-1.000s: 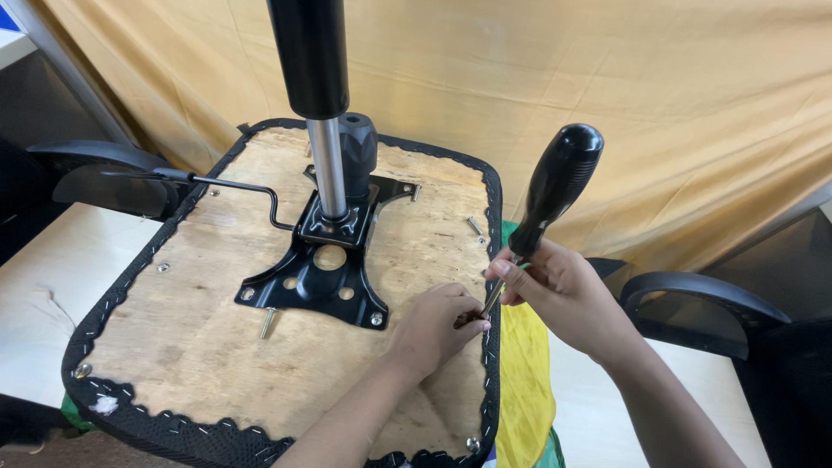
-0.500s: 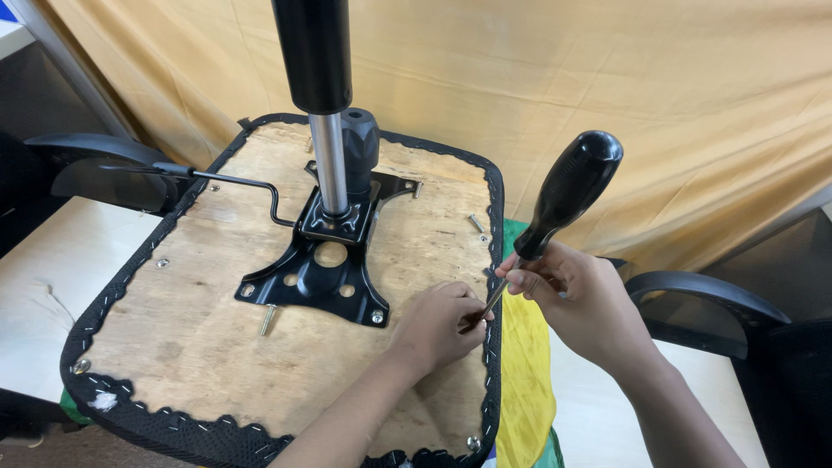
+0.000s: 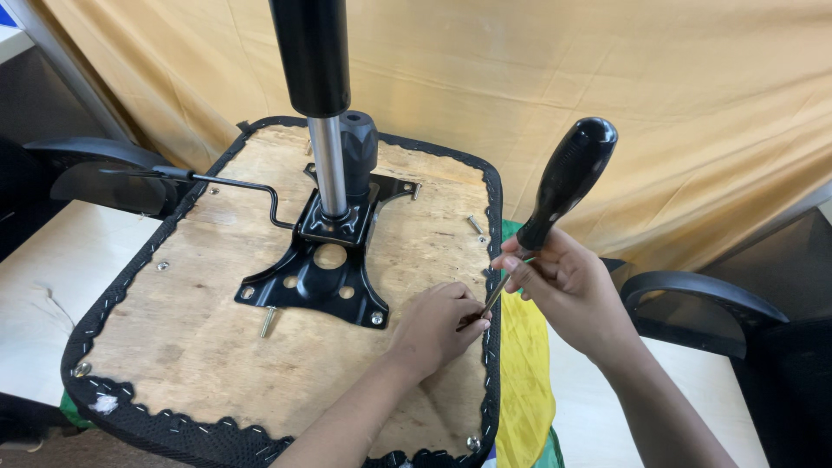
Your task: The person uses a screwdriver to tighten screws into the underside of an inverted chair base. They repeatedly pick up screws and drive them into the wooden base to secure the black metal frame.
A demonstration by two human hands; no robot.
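Note:
An upturned office chair seat (image 3: 208,347) shows its bare plywood underside, edged with stapled black fabric. A black metal mounting plate (image 3: 316,282) with a gas cylinder (image 3: 316,78) stands bolted near its middle. My right hand (image 3: 568,290) grips a screwdriver with a large black handle (image 3: 568,178), tilted, its thin shaft angled down to the seat's right edge. My left hand (image 3: 438,325) rests on the plywood and pinches the screwdriver's tip, or a small fastener there, between its fingers; the tip itself is hidden.
A black lever rod (image 3: 234,186) runs left from the plate. Loose bolts (image 3: 269,322) lie on the plywood. Black armrests sit at the left (image 3: 95,169) and right (image 3: 706,295). Yellow-green cloth (image 3: 529,390) hangs under the seat; a tan curtain (image 3: 676,95) fills the background.
The screwdriver handle has tilted a little further right and up. Both hands stay at the seat's right edge, with the left fingers closing nearer the tip.

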